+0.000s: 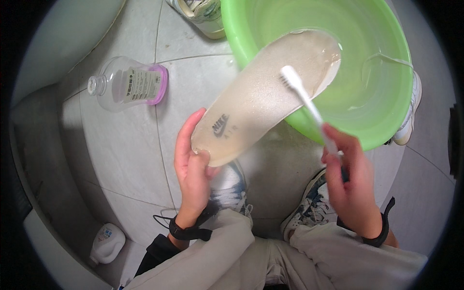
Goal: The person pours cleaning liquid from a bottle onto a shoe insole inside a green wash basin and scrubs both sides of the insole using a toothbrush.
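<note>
My left hand [194, 159] grips one end of a beige Nike Air shoe insole [250, 98], thumb on its top face. The insole slants up to the right, its wet far end above a green plastic basin [319, 134] that holds clear water. In my right hand [349, 181] is a white toothbrush [311, 105]. Its head lies over the middle of the insole, bristles towards the fabric; whether they touch it I cannot tell. A white cord [393, 59] hangs over the basin's right rim into the water.
On the tiled floor [127, 145], a clear bottle [119, 85] with a little pink liquid lies at left. A shoe [203, 16] stands beyond the basin, another white shoe [407, 116] at its right. A white jug [108, 243] lies at lower left. My sneakers [230, 185] are below the insole.
</note>
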The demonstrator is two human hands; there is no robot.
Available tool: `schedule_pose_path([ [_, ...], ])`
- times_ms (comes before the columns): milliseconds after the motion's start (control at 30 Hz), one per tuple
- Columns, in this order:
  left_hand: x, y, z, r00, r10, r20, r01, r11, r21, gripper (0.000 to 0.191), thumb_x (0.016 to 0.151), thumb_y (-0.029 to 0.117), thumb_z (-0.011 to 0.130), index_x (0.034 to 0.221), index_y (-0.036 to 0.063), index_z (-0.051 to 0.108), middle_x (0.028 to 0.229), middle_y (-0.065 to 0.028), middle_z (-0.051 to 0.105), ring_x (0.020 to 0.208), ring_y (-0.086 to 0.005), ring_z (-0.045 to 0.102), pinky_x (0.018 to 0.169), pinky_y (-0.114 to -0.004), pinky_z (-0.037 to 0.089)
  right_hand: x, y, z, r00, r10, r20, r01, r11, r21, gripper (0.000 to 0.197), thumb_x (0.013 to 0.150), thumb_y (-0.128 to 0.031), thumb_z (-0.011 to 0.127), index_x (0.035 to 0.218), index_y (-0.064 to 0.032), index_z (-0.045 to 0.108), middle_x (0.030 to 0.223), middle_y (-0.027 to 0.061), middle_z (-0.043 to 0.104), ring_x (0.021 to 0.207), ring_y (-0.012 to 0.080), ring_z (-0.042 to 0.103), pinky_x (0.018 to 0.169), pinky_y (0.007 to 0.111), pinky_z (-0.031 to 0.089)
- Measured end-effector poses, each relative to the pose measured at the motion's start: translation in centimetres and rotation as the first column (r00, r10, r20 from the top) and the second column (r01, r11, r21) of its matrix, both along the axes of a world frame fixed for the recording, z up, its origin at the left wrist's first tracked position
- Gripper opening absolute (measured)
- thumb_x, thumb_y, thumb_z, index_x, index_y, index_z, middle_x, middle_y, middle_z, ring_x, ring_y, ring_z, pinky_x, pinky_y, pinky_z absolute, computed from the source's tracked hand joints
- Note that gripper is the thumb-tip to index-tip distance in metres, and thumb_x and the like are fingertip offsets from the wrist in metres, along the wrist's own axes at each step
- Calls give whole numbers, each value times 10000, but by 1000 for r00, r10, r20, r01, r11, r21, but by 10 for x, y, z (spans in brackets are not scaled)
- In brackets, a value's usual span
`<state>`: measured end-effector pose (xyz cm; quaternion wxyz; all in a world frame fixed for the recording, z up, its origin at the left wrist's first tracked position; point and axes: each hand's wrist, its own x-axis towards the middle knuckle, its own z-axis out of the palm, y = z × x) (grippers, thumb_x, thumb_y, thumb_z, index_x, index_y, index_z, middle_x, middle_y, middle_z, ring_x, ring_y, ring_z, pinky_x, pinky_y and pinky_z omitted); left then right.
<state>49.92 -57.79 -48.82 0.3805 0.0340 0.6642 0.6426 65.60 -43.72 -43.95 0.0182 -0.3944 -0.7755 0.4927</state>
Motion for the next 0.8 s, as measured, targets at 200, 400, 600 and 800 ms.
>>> schedule_pose_path([
  [200, 1, -3, -7, 987, 6, -161, -10, 1000, -24, 604, 682, 27, 325, 1285, 33, 283, 1040, -137, 513, 456, -12, 304, 368, -149, 231, -1, 0, 4, 981, 190, -43, -192, 980, -44, 374, 754, 23, 466, 1121, -44, 467, 867, 177, 535, 626, 296, 544, 573, 308, 449],
  [400, 1, -8, -11, 987, 20, -160, -22, 1000, -15, 599, 679, 23, 325, 1277, 32, 297, 1032, -138, 520, 458, -11, 320, 362, -146, 235, -4, -1, 3, 988, 148, -53, -153, 983, -106, 384, 749, 35, 467, 1124, -47, 469, 833, 158, 548, 571, 232, 531, 530, 297, 435],
  [600, 0, -12, -14, 976, 21, -218, -24, 1000, -9, 596, 678, 24, 319, 1273, 33, 303, 1042, -134, 515, 466, -12, 337, 363, -145, 232, -3, 13, 0, 999, -46, 3, 46, 998, -40, 349, 764, 35, 456, 1108, -19, 471, 824, 153, 572, 514, 206, 474, 511, 284, 403],
  [800, -6, -17, -4, 986, 67, -150, -79, 994, -75, 597, 667, 32, 319, 1264, 34, 316, 1042, -124, 510, 483, -15, 360, 366, -149, 232, -4, 8, 0, 990, 100, -101, -102, 995, -14, 351, 759, 29, 462, 1105, -25, 473, 835, 147, 565, 531, 205, 483, 536, 269, 403],
])
